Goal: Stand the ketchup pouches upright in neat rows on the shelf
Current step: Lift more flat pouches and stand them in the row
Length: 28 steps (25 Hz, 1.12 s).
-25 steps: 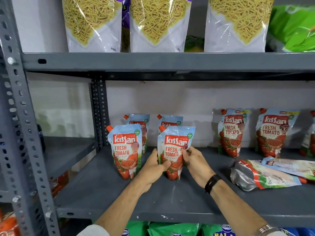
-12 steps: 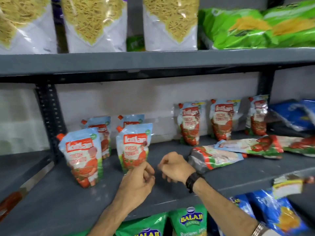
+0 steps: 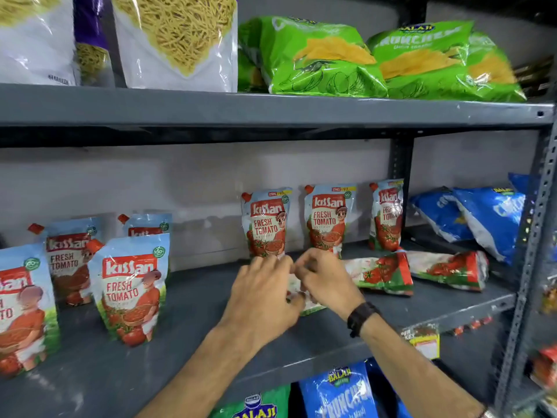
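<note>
Both hands, left hand (image 3: pixel 259 294) and right hand (image 3: pixel 324 282), curl their fingers around a flat ketchup pouch (image 3: pixel 304 300) mid-shelf (image 3: pixel 180 342) (mostly hidden), which next needs lifting upright into the rows

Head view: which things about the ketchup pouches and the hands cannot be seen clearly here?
- Lying pouch under the hands: mostly covered by left hand and right hand; the grip is unclear.
- Leftmost standing pouch: cut off by the left edge.
- Back-row pouch: hidden behind the front pouch.
</note>
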Motion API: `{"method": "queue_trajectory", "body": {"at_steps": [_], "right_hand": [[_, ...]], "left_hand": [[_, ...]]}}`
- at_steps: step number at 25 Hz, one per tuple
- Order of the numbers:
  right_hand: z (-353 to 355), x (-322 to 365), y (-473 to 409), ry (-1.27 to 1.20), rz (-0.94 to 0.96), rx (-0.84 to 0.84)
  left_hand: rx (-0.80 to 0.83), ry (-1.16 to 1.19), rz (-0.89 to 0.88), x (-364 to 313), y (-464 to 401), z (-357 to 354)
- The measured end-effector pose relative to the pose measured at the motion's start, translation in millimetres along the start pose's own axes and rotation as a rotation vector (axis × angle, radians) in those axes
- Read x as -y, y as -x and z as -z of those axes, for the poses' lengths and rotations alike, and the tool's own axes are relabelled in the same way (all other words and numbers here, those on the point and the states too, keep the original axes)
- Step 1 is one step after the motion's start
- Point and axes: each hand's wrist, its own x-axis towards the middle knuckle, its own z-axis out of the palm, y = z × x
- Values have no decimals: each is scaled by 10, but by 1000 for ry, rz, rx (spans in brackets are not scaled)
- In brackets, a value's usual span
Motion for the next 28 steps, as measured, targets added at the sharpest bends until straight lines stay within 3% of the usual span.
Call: {"method": "queue_trajectory", "body": {"at_steps": [4, 6, 8, 10, 13, 15, 18, 20, 23, 26, 28], "right_hand": [[360, -369, -192, 11, -162, 31], [491, -457, -237, 9, -219, 94], [638, -492, -252, -16, -248, 241], [773, -512, -234, -50, -263, 495], [855, -579, -181, 30, -168, 823], [773, -629, -151, 92, -157, 858], [535, -642, -112, 112, -220, 700], [351, -655, -124, -101, -266, 557], [40, -666, -202, -678, -392, 422], [-218, -568, -215, -1187, -484, 361], [-287, -431, -221, -1332, -511, 423]], "left_hand": [[489, -262, 56, -224, -350, -342], [578, -298, 77, -219, -449, -417], [553, -330, 29, -191, -490, -453], [494, -345, -22, -151, -489, -462], [383, -226, -17, -33, -501, -364], [328, -66, 67, 106, -539, -252], [259, 266, 233, 363, -528, -99], [210, 548, 338, 498, -460, -33], [139, 905, 500, 584, -306, 9], [34, 1082, 582, 666, -175, -45], [-49, 1234, 610, 709, -122, -60]]}}
